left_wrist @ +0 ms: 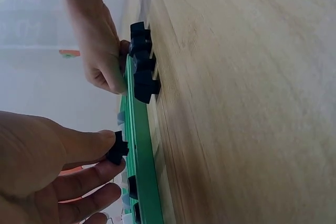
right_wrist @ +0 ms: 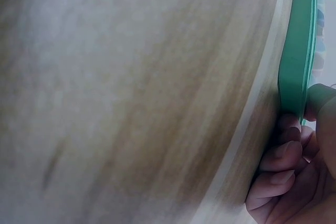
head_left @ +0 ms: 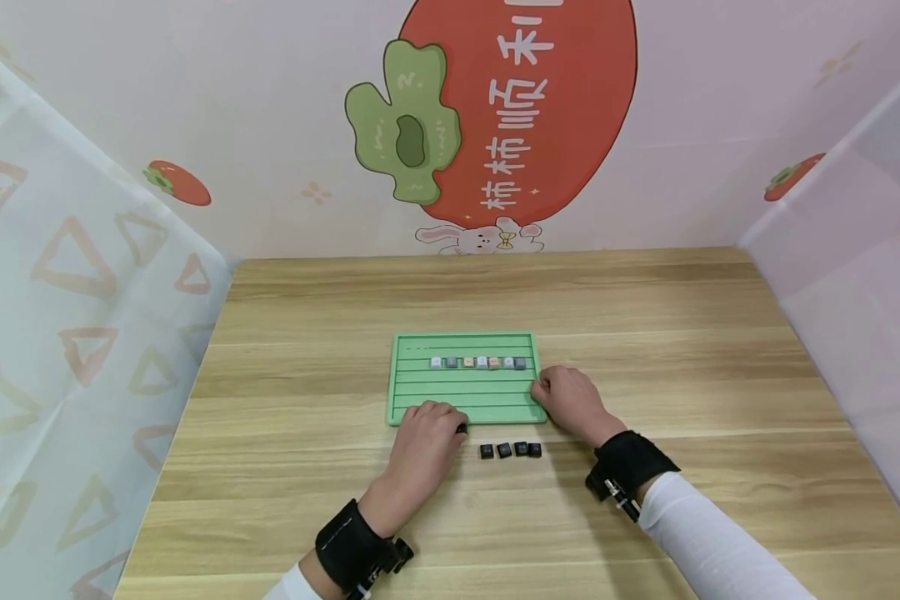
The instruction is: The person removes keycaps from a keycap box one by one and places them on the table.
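The left arm (head_left: 292, 586) and right arm (head_left: 720, 537), both white-sleeved, extend forward and angle inward, hands apart. The left hand (head_left: 426, 446) pinches between thumb (left_wrist: 86, 146) and index finger, its other fingers alongside. The right hand (head_left: 573, 402) grips, thumb opposing curled fingers (right_wrist: 275, 160).

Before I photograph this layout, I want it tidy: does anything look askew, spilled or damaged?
Nothing looks spilled or damaged. Only the four black keycaps on the wooden table, in front of the green board, seem slightly untidy: the rightmost two sit close together while the others stand apart.
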The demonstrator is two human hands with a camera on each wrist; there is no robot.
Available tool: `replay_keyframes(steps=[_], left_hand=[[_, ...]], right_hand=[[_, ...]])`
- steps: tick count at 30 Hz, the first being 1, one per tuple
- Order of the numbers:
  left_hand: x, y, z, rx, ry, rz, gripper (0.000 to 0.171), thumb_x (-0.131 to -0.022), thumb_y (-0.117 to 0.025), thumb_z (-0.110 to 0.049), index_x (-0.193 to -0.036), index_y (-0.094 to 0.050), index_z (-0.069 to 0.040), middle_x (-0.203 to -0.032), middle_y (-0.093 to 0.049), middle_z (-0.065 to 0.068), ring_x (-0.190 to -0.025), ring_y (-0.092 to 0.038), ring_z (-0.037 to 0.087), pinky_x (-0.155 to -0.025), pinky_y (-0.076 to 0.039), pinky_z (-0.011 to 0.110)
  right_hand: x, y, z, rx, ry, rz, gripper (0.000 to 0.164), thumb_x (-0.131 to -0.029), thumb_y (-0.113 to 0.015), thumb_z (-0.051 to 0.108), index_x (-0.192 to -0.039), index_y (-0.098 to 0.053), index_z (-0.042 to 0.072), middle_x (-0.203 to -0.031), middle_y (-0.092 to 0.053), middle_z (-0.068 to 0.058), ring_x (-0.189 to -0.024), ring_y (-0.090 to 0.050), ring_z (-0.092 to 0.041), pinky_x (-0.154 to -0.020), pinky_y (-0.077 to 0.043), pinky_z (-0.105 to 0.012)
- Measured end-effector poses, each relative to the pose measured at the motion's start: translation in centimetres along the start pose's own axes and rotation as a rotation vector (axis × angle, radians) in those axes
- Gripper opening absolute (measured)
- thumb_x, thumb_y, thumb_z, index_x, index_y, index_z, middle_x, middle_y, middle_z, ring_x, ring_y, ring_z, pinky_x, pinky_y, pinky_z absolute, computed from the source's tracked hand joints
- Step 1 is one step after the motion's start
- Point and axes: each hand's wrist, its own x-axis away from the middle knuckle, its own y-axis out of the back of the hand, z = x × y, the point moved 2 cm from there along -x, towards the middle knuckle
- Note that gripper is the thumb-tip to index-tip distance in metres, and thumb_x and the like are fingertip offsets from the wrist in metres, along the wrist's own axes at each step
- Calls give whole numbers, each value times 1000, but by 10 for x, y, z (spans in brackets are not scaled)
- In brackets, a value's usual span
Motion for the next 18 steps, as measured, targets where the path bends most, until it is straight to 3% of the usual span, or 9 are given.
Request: replay_keyframes(steps=[18], left_hand=[[6, -8, -6, 10, -21, 53, 15, -78, -72, -23, -92, -74, -18, -92, -69, -2, -87, -59, 18, -69, -38, 31]], right_hand=[[-2, -2, -2, 11, 31, -21, 35, -85, -52, 16, -54, -36, 13, -52, -28, 4, -47, -30, -12, -48, -25, -28]])
